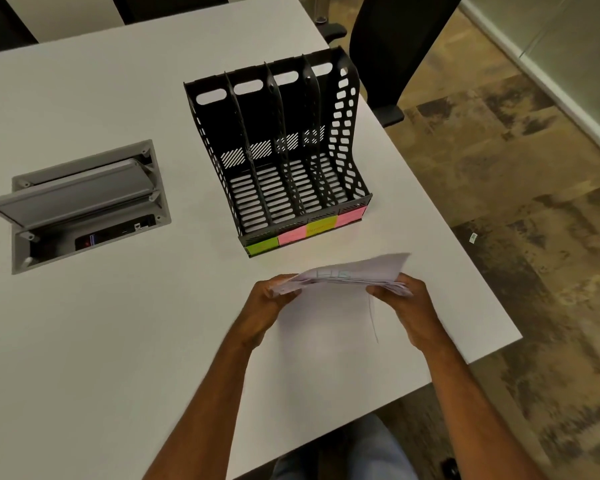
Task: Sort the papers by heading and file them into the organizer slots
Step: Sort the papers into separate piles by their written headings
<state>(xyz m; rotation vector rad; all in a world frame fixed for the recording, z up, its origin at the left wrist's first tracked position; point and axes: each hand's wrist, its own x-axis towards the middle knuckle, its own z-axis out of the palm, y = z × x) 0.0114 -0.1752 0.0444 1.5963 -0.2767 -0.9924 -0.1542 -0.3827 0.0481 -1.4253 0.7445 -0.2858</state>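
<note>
A stack of white papers is held just above the table, in front of the organizer. My left hand grips its left edge and my right hand grips its right edge. Faint writing shows on the top sheet, too blurred to read. A loose white sheet lies on the table under the stack. The black plastic organizer stands behind the papers; its several upright slots hold nothing. Sticky notes mark its front lip: green, pink, yellow and pink.
The white table ends close on the right and near side, with patterned carpet beyond. An open grey cable box is set into the table at the left. A black office chair stands behind the organizer.
</note>
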